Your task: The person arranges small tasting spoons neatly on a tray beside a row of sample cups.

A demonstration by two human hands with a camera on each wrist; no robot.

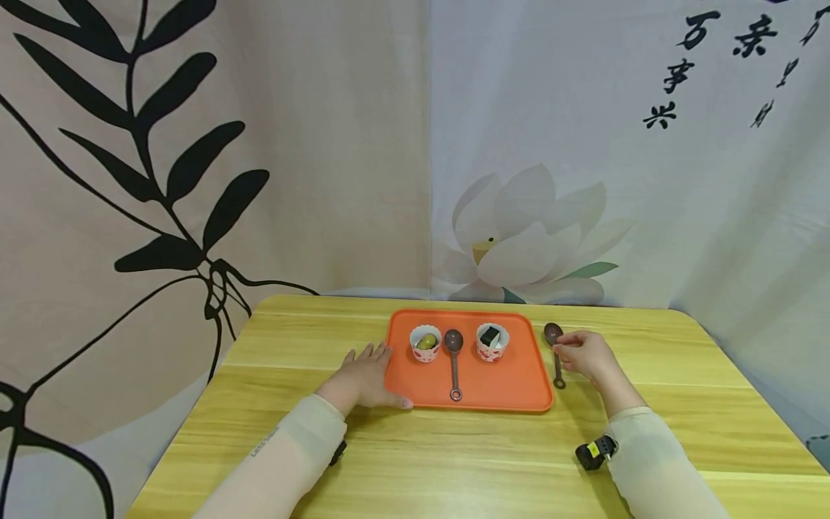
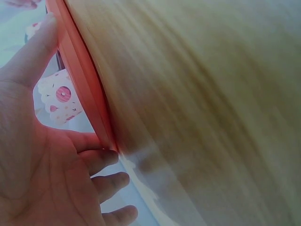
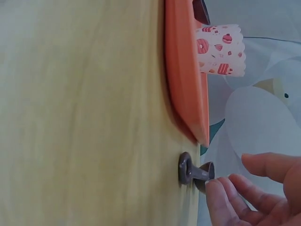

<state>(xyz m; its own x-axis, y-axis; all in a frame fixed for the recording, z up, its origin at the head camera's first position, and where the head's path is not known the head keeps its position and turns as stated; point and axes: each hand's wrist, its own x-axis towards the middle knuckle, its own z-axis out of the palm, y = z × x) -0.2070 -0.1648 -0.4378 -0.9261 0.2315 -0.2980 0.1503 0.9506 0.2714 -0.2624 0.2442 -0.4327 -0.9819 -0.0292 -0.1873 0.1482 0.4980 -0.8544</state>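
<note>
An orange tray (image 1: 499, 382) lies on the table, bearing a spoon (image 1: 454, 364) between two patterned paper cups. The left cup (image 1: 426, 355) contains greenish-yellow round pieces; the right cup (image 1: 491, 353) has a dark block with something white. My left hand (image 1: 366, 378) spreads its fingers along the tray's left edge, its thumb at the front left corner. Right of the tray lies a second brown spoon (image 1: 557, 367), bowl away from me. My right hand (image 1: 586, 355) is beside its handle. In the right wrist view its fingertips (image 3: 216, 188) come right up to the spoon, with the thumb apart.
The wooden table (image 1: 415, 461) extends around the tray on every side. Behind it hangs a curtain (image 1: 337, 144) with printed leaves, a pale flower and dark characters. A small black device (image 1: 593, 454) is strapped at the right wrist.
</note>
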